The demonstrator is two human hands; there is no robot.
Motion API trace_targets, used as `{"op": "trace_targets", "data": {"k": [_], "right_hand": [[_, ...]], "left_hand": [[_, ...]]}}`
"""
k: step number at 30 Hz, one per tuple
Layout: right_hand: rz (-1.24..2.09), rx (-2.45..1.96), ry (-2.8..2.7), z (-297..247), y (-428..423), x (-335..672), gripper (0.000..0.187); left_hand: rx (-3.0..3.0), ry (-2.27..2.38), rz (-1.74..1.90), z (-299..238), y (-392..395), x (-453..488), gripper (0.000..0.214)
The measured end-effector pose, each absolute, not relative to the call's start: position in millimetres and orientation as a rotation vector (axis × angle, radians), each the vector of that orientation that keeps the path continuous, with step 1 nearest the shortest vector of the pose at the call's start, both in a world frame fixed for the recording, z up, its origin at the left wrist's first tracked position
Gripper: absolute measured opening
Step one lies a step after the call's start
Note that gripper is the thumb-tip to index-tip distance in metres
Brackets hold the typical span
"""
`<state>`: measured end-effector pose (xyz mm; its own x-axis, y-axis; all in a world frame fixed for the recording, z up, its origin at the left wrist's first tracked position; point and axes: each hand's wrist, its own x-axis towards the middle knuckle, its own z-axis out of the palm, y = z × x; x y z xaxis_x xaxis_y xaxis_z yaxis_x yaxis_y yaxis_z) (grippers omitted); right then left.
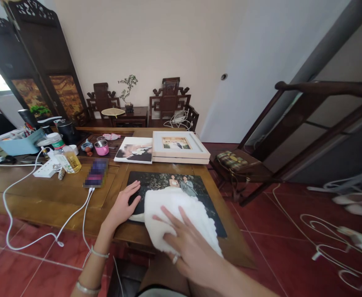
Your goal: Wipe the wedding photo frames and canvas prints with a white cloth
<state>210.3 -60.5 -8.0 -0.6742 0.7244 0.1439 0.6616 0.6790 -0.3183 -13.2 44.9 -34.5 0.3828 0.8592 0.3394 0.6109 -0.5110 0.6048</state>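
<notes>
A large dark wedding photo print (159,180) lies flat near the front right of the wooden table, showing a couple against foliage. Spread over its lower middle is a white cloth (159,206) with a scalloped edge. My right hand (183,239), a ring on one finger, presses on this cloth with its fingers spread. On the print's left edge rests my left hand (126,204), fingers stretched out and thumb apart, a bangle on the wrist. The cloth and my right hand hide the print's lower part.
Behind the print are a stacked white picture frame (181,156) and a smaller photo panel (134,154). A phone (96,173) with white cables, a pink cup (101,147), an oil-coloured bottle (71,159) and a blue bin (21,142) stand leftward. A chair (245,165) is at right.
</notes>
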Motion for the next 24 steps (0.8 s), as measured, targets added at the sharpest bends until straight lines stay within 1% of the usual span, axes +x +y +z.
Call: {"op": "trace_targets", "data": {"k": [4, 6, 9, 12, 19, 21, 24], "right_hand": [[0.197, -1.283, -2.54, -9, 7, 222, 0.027], [0.134, -1.411, -2.491, -8, 43, 226, 0.027], [0.107, -1.494, -2.453, -5, 70, 225, 0.029], [0.139, -1.462, -2.466, -4, 51, 216, 0.029], [0.361, -1.114, -2.645, -10, -63, 197, 0.032], [0.397, -1.06, -2.678, -9, -70, 199, 0.033], [0.384, -1.101, -2.657, -6, -45, 208, 0.032]], "left_hand": [[2.269, 1.259, 0.91, -33, 45, -13, 0.039], [2.265, 1.245, 0.926, -33, 45, -13, 0.038], [2.263, 1.226, 0.939, -33, 45, -13, 0.038], [2.251, 1.228, 0.937, -33, 45, -13, 0.037], [2.25, 1.249, 0.923, -31, 45, -12, 0.037], [2.246, 1.256, 0.911, -31, 44, -12, 0.038], [2.245, 1.256, 0.898, -31, 43, -12, 0.039]]}}
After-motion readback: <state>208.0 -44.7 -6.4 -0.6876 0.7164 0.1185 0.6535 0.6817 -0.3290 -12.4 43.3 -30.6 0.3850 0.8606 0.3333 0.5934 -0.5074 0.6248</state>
